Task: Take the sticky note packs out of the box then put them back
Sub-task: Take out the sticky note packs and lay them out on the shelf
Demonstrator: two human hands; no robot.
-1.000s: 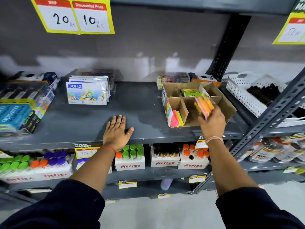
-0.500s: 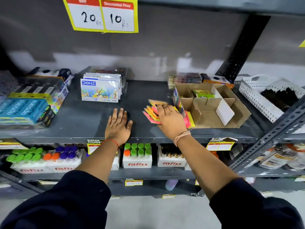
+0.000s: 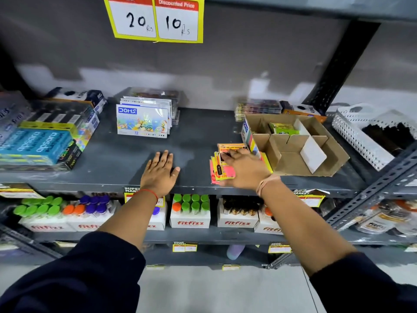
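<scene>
— Left hand [image 3: 160, 171] flat on the shelf [image 3: 126, 159], left of the box [image 3: 293, 150], fingers [image 3: 161, 158] spread and gripping nothing. Right hand [image 3: 244, 169] pressed over the sticky note packs [image 3: 222, 170], fingers [image 3: 228, 153] splayed loosely on top rather than clenched; hard to tell whether any pack is actually pinched.

— Location of those packs?

— On the shelf, just left of the box and touching its side, fanned in an untidy pile close to the front edge. One green pack [image 3: 283, 128] left inside a rear compartment of the box.

— Likely trouble?

— Possibly a slide off the front edge: glossy wrappers, loose overlap, lowest pink corner already near the lip. Could scatter if dragged sideways. Also a chance of nudging the box, light cardboard with open flaps, toward the right.

— Anything else nearby, going left to right?

— Far left of the box, stacked blue packets [image 3: 36, 145]. Nearer, a crayon packet [image 3: 142, 120] standing upright, well apart from both hands. Behind the box, clear cases [image 3: 258, 108] against the wall. Right of the box, a white basket [image 3: 352, 134] and a slanted metal brace [image 3: 370, 190].

— Obstructions?

— Cardboard dividers inside the box: narrow slots, so awkward for returning a fanned bundle without squaring up first. Otherwise, open shelf between hands.
</scene>
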